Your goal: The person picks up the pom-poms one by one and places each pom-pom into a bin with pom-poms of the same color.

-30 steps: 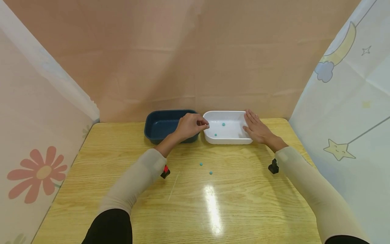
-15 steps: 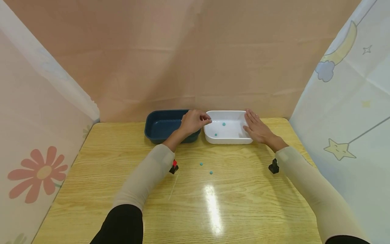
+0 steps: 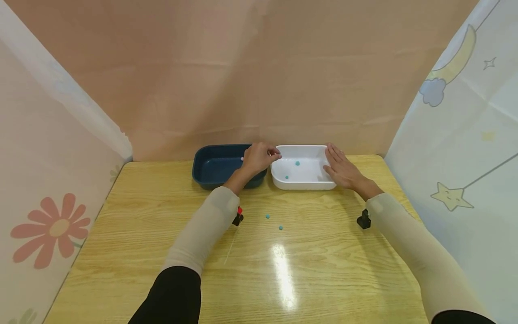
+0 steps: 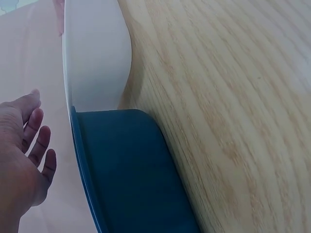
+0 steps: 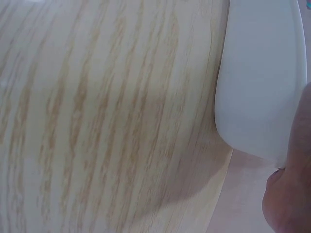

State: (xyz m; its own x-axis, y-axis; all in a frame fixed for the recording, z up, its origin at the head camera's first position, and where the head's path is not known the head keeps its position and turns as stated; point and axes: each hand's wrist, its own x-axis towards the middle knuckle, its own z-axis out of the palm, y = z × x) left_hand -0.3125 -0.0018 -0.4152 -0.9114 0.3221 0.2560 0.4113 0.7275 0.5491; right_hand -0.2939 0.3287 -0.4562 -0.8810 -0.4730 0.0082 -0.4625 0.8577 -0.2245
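Note:
My left hand [image 3: 259, 158] is over the right end of the dark blue tray [image 3: 199, 182], thumb and index fingertips close together near the white tray's left rim. Whether something tiny is between them is hidden. In the left wrist view the left hand [image 4: 24, 150] shows its other fingers loosely bent and apart. My right hand [image 3: 343, 170] rests, fingers extended, on the right end of the white tray [image 3: 303, 185]. Inside that tray lie two teal balls, one larger ball [image 3: 297, 163] and one smaller ball [image 3: 287, 177]. A small pale ball [image 3: 242, 158] shows in the dark tray beside my left hand.
Two more teal balls, one farther ball [image 3: 268, 216] and one nearer ball [image 3: 281, 227], lie on the wooden table [image 3: 323, 270] in front of the trays. A tan backdrop [image 3: 259, 90] rises close behind the trays, and patterned side sheets flank the table.
My left hand has shifted slightly right and farther back, and the pale ball has come into view at its left. My right hand stays in place on the white tray.

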